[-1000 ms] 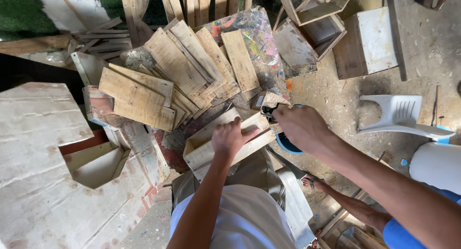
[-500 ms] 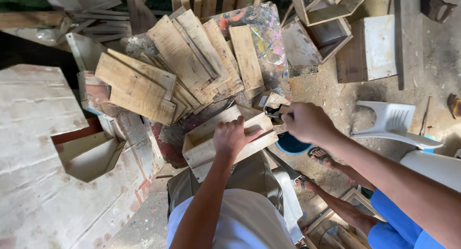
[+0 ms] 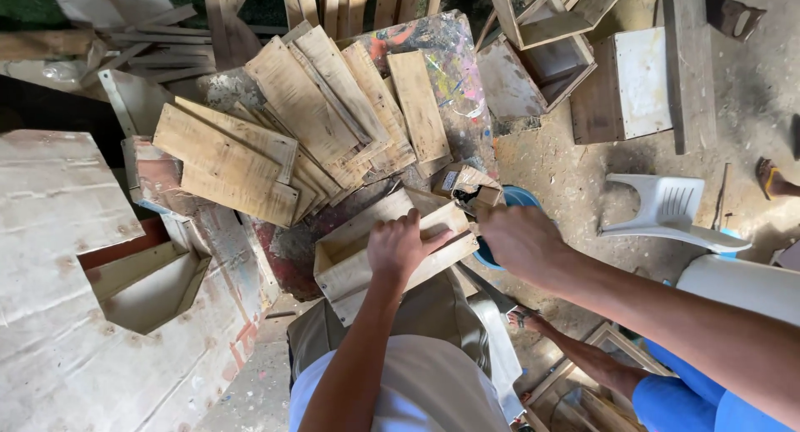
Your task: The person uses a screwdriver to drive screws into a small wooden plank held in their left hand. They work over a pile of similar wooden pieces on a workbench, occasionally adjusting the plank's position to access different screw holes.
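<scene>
Two hands working one open wooden box (image 3: 379, 242): left hand (image 3: 400, 247) lying spread and flat across its slats, pinning it over the lap to keep it from shifting. Right hand (image 3: 523, 242) curling closed at its right end beside a blue bowl (image 3: 515, 200), grip contents hidden. Piling loose planks (image 3: 292, 132) just beyond the left hand, within reach.

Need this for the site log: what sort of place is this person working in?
Most likely a small woodworking shop. Cut planks lie stacked on a paint-stained workbench, the left hand steadies an open wooden box, and more half-built boxes sit on the dusty floor.
</scene>
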